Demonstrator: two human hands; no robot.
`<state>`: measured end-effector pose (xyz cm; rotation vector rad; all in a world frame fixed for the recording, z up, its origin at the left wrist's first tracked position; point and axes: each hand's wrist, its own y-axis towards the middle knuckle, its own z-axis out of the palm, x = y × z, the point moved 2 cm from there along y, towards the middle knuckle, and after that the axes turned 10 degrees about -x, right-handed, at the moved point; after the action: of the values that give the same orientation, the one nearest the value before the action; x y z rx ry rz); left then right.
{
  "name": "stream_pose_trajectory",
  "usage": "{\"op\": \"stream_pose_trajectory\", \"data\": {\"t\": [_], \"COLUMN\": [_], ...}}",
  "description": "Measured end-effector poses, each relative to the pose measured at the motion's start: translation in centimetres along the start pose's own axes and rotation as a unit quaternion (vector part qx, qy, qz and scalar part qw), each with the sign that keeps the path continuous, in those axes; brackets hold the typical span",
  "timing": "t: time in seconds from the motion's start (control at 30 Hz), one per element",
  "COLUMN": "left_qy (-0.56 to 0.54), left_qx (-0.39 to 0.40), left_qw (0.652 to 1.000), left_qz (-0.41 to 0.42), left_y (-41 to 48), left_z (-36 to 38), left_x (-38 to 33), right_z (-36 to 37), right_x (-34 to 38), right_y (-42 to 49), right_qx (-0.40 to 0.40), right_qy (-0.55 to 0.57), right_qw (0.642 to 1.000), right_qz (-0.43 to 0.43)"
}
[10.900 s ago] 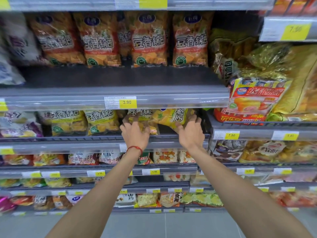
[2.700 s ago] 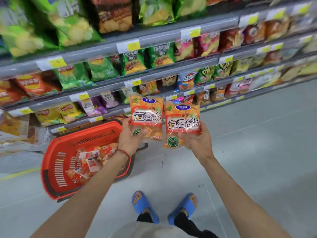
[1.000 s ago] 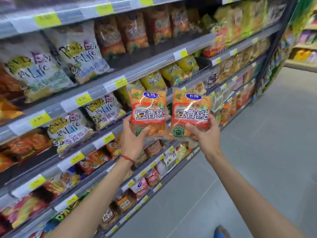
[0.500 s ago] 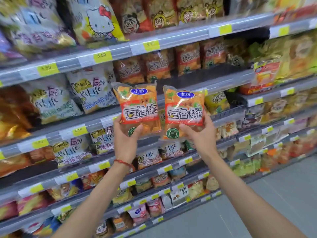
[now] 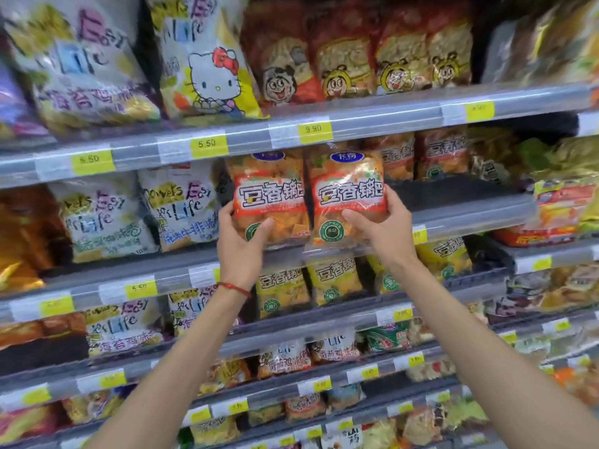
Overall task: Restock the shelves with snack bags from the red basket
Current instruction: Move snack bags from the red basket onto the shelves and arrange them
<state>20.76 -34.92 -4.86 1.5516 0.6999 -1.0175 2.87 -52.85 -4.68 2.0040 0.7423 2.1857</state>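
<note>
since half a second ago both bags have been carried up and in toward the shelving; they are now seen larger, level with the second shelf from the top.

left hand (image 5: 241, 241) is clasped round the lower edge of the left snack bag (image 5: 269, 196), thumb laid on the front face, fingers hidden behind. right hand (image 5: 384, 231) grips the lower right corner of the right snack bag (image 5: 350, 192) in the same way. both bags are held upright, labels outward, side by side and touching along their inner edges. this is judged to let them be set down facing the aisle with no turning.

bottom seams are seen at the front lip of the target shelf (image 5: 470, 215); whether they rest on it cannot be told.

matching orange bags (image 5: 440, 153) are stood at the back of that shelf, to the right, with a bare dark stretch in front of them. the pair is held just left of that gap, so this row is judged to be the destination. yellow bags (image 5: 334, 277) of like branding are stocked one shelf lower. red basket is not in view.

step in hand: placement, nothing released yet. the low grip is judged to let the bases be seated first and the tops leaned back against the row.

risk noted: glossy film, light bags; forward tipping is possible if they are let go too near the lip.
</note>
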Motion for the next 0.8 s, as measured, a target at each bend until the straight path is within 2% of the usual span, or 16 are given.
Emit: {"op": "stream_pose_trajectory", "data": {"t": [0.27,0.33,0.43,0.6,0.8], "left_qy": [0.077,0.094,0.058,0.085,0.121], "left_qx": [-0.009,-0.001,0.024,0.040,0.034], "left_qw": [0.995,0.993,0.996,0.993,0.990], "left_qz": [-0.069,-0.069,-0.061,-0.075,-0.068], "left_y": [4.4,5.1,6.2,8.3,9.8], "left_z": [3.0,3.8,5.2,6.7,7.4], "left_x": [0.6,1.1,1.5,3.0,3.8], "right_z": [3.4,4.2,5.1,5.6,6.8], "right_x": [-1.0,-1.6,-2.4,-3.7,-4.6], "right_y": [5.9,7.1,8.9,11.5,13.4], "right_qx": [0.037,0.060,0.099,0.150,0.148], "right_qy": [-0.028,-0.041,-0.045,-0.050,-0.076], "right_qw": [0.999,0.997,0.994,0.987,0.986], "right_qz": [-0.027,-0.028,-0.028,-0.006,0.021]}}
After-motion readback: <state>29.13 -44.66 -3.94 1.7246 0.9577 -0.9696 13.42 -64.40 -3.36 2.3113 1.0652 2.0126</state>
